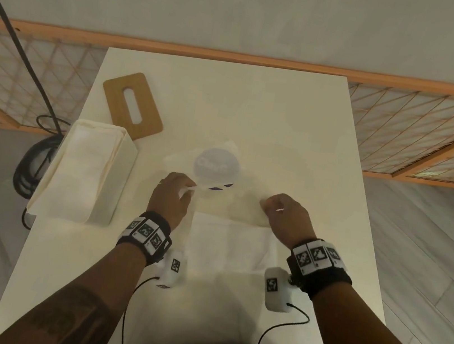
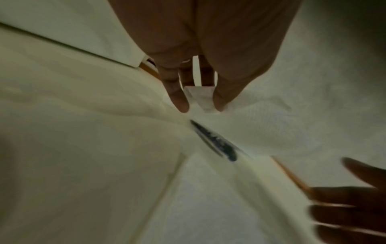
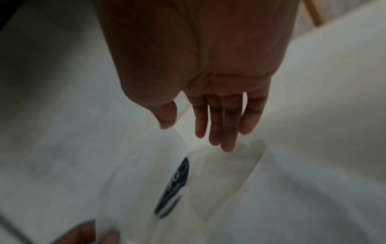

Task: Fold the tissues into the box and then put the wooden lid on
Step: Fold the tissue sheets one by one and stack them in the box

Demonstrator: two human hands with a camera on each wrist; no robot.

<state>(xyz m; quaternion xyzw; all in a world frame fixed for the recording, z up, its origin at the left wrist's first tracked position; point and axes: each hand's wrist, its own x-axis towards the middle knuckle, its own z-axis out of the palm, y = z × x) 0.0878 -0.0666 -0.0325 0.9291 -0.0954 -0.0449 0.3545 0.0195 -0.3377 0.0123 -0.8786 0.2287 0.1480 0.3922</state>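
The left hand (image 1: 170, 197) pinches a corner of the clear wrapper (image 1: 216, 164), the one with a dark round label, lifted above the bench (image 1: 301, 118). The right hand (image 1: 287, 213) hangs beside it with fingers (image 3: 226, 125) straight and loose, holding nothing. A flat tissue (image 1: 231, 243) lies on the bench between the 2 wrists. The box (image 1: 84, 174) with tissues inside stands at the left edge, and the lid (image 1: 132, 104) lies flat just behind it
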